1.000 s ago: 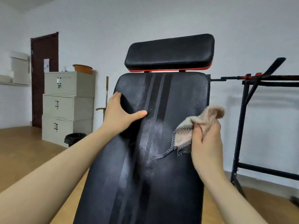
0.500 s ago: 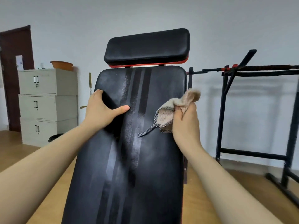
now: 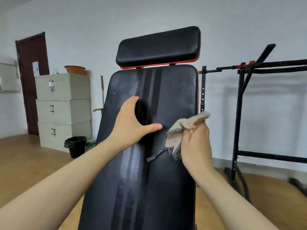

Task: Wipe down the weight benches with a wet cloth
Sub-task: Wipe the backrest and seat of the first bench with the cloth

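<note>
Beige waffle-weave cloth (image 3: 178, 136) is sitting bunched in the right hand (image 3: 196, 143), whose fingers are curling round it. One grey-edged corner is trailing onto the pad just left of that hand. It is looking soft, limp and light, likely damp, so it is probably going to drape and fold rather than hold a shape. Gripping it as a wad in the palm, as now, seems the sensible hold, with a broad face turned to the vinyl.

Under both hands the black weight bench (image 3: 174, 90) is tilting up and away. Its padding is looking firm yet slightly yielding, and its surface smooth, probably slick along the pale streaks running down the middle. The left hand (image 3: 131, 123) is resting open on the pad, thumb stretching toward the cloth without touching it, apparently bracing.

Above the hands a headrest pad (image 3: 157, 47) is waiting. Beyond the right hand a black rack (image 3: 239, 113) is standing; beyond the left, grey filing cabinets (image 3: 63, 100) and a black bin (image 3: 75, 146).
</note>
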